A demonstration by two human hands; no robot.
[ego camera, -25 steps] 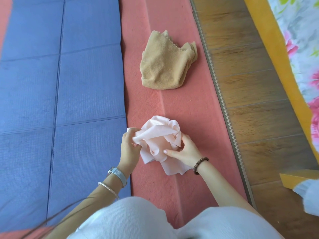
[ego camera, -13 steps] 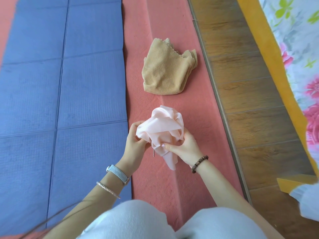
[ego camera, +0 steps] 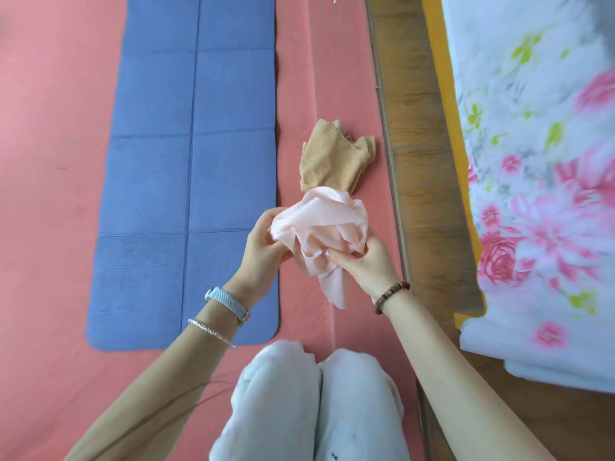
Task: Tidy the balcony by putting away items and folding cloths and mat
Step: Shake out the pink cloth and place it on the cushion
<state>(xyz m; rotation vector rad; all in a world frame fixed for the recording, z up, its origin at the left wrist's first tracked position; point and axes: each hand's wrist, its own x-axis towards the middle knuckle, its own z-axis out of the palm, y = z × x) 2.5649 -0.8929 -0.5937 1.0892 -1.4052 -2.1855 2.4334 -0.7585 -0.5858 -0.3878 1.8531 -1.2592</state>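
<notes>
Task judged at an early stage, nothing seen finished. Pink cloth (ego camera: 319, 224) is held bunched and unfolded in front of the knees, raised over the salmon floor covering (ego camera: 50, 128); in view its far edge overlaps the near end of the tan towel (ego camera: 332, 161). L hand (ego camera: 263, 241) is curled round the cloth's left side. R hand (ego camera: 366, 261) pinches the lower-right folds betw. thumb and fingers. One loose corner hangs down betw. the wrists; no straight fold line is seen in it yet. Tan towel lies roughly doubled and rumpled on the covering, just beside the wood-grain floor strip (ego camera: 422, 161); not counted as folded. Blue mat (ego camera: 186, 161) is spread flat to the left, untouched. Left to do, as judged: both cloths, the mat, then putting away; no storage place in view, so that part can't be assessed. Materials: pink cloth is thin, smooth, faint sheen, limp drape, prob. slippery to square up. Towel is thick, short pile, w/ a zigzag edge at its far end. Mat looks foam-like, fine ribbed surface, rounded corners, crease lines dividing it into rect. panels, so folding along those is expected. Floor covering is woven fabric w/ long ridges. Floral bedding (ego camera: 532, 161) w/ yellow border at right, blurred
</notes>
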